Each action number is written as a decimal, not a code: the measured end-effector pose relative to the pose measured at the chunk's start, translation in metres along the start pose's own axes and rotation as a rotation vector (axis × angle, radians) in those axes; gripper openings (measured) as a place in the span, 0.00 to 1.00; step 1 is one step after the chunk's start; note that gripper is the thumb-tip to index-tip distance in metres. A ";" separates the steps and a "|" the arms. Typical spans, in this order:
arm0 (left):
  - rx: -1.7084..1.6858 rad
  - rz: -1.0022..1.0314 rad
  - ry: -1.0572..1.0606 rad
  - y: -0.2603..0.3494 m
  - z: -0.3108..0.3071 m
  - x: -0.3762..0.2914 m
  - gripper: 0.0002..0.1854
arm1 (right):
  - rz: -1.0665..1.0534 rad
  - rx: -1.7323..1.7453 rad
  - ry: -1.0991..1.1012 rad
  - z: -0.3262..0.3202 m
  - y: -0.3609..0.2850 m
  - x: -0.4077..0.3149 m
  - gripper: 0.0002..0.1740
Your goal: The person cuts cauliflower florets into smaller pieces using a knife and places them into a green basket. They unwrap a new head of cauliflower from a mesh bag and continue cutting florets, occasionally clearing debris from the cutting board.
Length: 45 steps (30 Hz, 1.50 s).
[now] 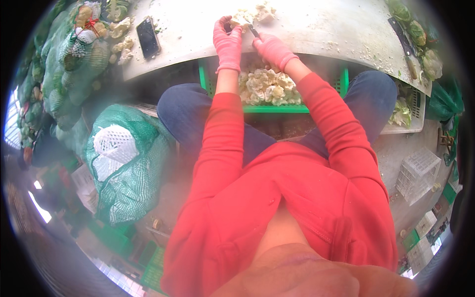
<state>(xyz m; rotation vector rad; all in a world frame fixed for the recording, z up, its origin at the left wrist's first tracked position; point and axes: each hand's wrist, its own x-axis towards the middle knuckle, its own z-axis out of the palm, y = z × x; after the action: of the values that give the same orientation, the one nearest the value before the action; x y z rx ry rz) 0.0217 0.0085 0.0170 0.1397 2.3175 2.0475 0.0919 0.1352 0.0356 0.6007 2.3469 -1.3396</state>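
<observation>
Both my hands wear pink gloves and work over the white tabletop [185,33]. My left hand [227,42] grips a piece of cauliflower [243,18] at its left side. In my right hand [274,49] is a knife [254,31], its blade against that piece. Another cauliflower piece [265,12] lies just beyond, to the right. Below the table edge, between my knees, a green plastic crate [276,108] holds a heap of cut cauliflower florets [272,87]. My right forearm hides part of the heap.
A smartphone [148,38] lies on the table at left, near loose florets [121,46] and net bags of cauliflower [74,63]. A large knife [402,41] rests at the right edge. Beside me stand a green mesh sack [137,185] and a white crate [418,174].
</observation>
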 end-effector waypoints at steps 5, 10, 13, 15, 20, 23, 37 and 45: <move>-0.155 -0.075 0.104 0.000 0.002 0.005 0.19 | -0.201 -0.316 0.163 -0.003 0.001 0.003 0.21; -0.121 -0.062 0.074 -0.007 0.003 0.005 0.18 | -0.232 -0.351 0.139 -0.019 0.006 -0.005 0.19; -0.155 -0.080 0.077 -0.006 0.005 0.004 0.16 | -0.167 -0.400 0.108 -0.027 -0.001 -0.007 0.18; -0.144 -0.092 0.079 -0.003 0.008 0.005 0.16 | -0.218 -0.438 0.102 -0.032 -0.007 -0.007 0.17; -0.064 -0.175 0.140 -0.001 0.014 0.011 0.17 | -0.238 -0.554 0.079 -0.039 -0.015 -0.004 0.17; -0.115 -0.171 0.180 -0.004 0.015 0.017 0.16 | -0.244 -0.579 0.062 -0.039 -0.016 0.005 0.17; -0.364 -0.217 0.205 -0.010 0.004 0.025 0.14 | 0.086 0.429 -0.252 -0.025 -0.018 0.025 0.18; -0.545 -0.210 0.257 -0.014 0.001 0.007 0.14 | 0.099 0.269 -0.059 -0.023 -0.034 0.022 0.25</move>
<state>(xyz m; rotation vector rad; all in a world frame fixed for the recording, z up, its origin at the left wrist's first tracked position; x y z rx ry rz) 0.0147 0.0087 0.0032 -0.3882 1.6924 2.6001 0.0528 0.1436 0.0599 0.7334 2.0779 -1.6162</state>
